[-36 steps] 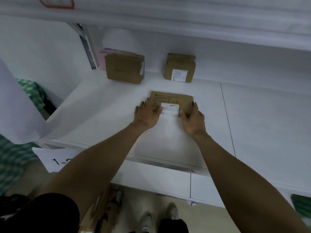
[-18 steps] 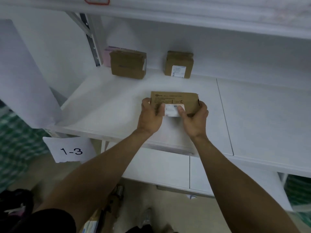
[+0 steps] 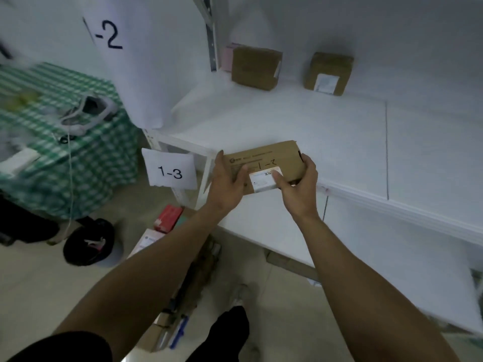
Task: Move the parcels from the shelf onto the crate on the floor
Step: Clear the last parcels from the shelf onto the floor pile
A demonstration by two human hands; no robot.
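Note:
A flat brown cardboard parcel [image 3: 271, 159] with a white label and "1-2" written on it hangs over the front edge of the white shelf [image 3: 326, 126]. My left hand [image 3: 227, 182] grips its left end and my right hand [image 3: 298, 186] grips its right end, thumbs on top. Two more brown parcels stand at the back of the shelf: one [image 3: 254, 67] on the left and a smaller one [image 3: 328, 73] with a white label to its right. On the floor below my arms lie several boxes [image 3: 170, 218]; the crate itself is hidden.
A table with a green checked cloth [image 3: 78, 158] stands at left with a headset on it. Paper signs "1-3" [image 3: 170, 172] and "-2" [image 3: 109, 35] hang off the rack. A dark cap [image 3: 90, 242] lies on the floor. A lower shelf [image 3: 366, 244] juts out beneath.
Both hands closed on the parcel and pulled it from mid-shelf to past the front edge, lifting it. My view swung left and down, bringing the floor and checked table into sight.

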